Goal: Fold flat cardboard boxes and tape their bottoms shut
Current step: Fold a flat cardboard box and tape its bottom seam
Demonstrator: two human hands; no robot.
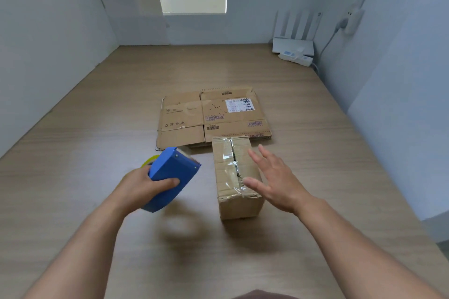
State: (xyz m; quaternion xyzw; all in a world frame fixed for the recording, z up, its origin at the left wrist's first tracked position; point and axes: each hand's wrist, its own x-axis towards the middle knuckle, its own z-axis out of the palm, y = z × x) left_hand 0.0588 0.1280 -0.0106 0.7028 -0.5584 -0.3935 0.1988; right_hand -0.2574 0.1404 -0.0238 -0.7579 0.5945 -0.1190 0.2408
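While my left hand (143, 184) gripped the blue tape dispenser (170, 172) around its body, my right hand (274, 182) hung with fingers straight and spread over the right edge of the small taped carton (226, 170). Whether it touched, I could not tell. The carton stood on the wooden table (97, 153), just near of the flattened cartons (213, 116). I judged it light and fairly stiff, its clear tape slick, so the bare cardboard sides seemed the best hold.
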